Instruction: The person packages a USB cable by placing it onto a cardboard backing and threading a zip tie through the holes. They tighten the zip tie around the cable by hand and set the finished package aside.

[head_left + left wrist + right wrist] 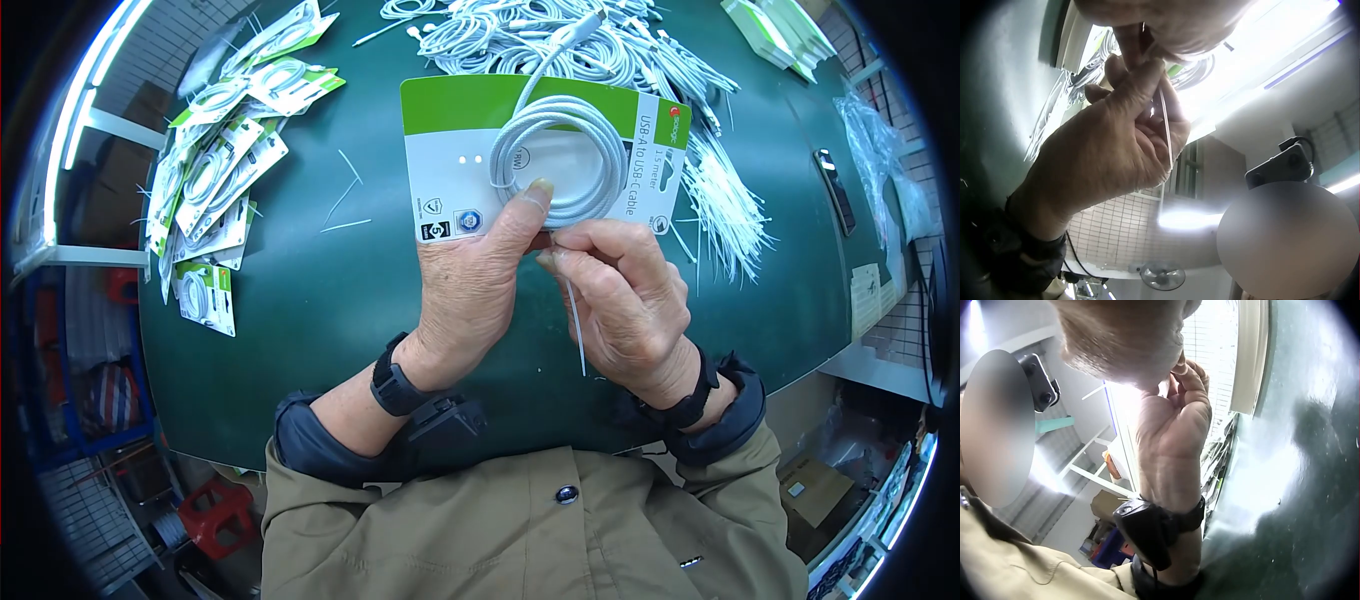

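In the head view, the left hand (470,280) grips the lower edge of a green and white card (440,110), thumb on its front at the lower part of a coiled white cable (606,160). The cable's plug end (580,30) sticks up past the card's top. Just below the coil, the right hand (635,300) pinches a thin white tie (578,335), whose tail hangs down. The left wrist view shows this tie (1167,128) at the right hand's (1104,147) fingertips. In the right wrist view the fingertips meet, partly hidden behind the near hand (1122,344).
On the green table (330,300), carded cables (215,180) lie piled at left, near a few loose ties (345,225). Behind the card is a heap of white cables (470,45), with a bundle of white ties (725,210) at right. A phone (835,190) and stacked cards (780,40) lie farther right.
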Available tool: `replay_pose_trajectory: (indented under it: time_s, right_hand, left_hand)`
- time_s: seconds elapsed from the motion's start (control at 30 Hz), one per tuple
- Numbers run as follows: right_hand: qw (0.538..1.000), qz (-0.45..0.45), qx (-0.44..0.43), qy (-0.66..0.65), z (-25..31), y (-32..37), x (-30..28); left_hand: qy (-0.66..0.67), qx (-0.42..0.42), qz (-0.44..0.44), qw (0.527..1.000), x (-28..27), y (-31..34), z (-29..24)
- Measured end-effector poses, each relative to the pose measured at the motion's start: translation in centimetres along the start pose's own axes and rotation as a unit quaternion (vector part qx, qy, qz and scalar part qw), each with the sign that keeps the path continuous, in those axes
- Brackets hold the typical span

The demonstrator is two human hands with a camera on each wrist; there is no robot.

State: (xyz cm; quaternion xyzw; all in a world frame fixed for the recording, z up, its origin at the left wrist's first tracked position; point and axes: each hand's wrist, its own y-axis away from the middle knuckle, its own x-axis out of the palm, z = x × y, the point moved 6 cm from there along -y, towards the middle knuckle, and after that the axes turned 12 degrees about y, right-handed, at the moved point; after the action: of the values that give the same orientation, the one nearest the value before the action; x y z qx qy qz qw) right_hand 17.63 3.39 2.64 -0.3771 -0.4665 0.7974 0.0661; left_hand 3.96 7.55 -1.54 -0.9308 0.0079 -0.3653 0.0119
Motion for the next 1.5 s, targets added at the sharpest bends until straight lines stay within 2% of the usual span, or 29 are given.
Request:
replay_pose_trajectory:
  time_s: [0.63, 0.73, 0.93, 1.07, 1.2, 1.23, 1.5]
  right_hand:
    - [1.0, 0.007, -0.013, -0.02, 0.1, 0.1, 0.0]
    - [0.999, -0.017, -0.035, -0.037, 0.0, 0.2, 0.1]
    - [0.998, -0.046, -0.011, -0.03, -0.7, -0.2, -0.4]
    - [0.998, -0.024, 0.029, -0.051, -1.5, -1.0, -0.6]
    - [0.999, -0.015, 0.025, 0.032, -2.3, -2.1, -0.7]
    - [0.998, 0.002, 0.055, 0.024, -2.4, -2.0, -0.5]
    - [0.995, 0.014, -0.039, 0.09, -2.5, -2.3, 0.3]
  left_hand:
    - [0.029, -0.014, 0.0, 0.999, 0.4, -0.1, 0.2]
    - [0.028, -0.017, 0.004, 0.999, 0.2, -0.1, 0.3]
    - [0.0, -0.007, 0.011, 1.0, -0.2, 0.0, 0.6]
    - [-0.011, -0.018, 0.005, 1.0, -0.3, 0.3, 1.2]
    - [-0.003, -0.003, 0.002, 1.0, -0.1, 0.2, 1.5]
    - [0.001, -0.001, -0.004, 1.0, -0.2, 0.2, 1.5]
    - [0.005, -0.006, -0.014, 1.0, -0.9, 0.0, 2.3]
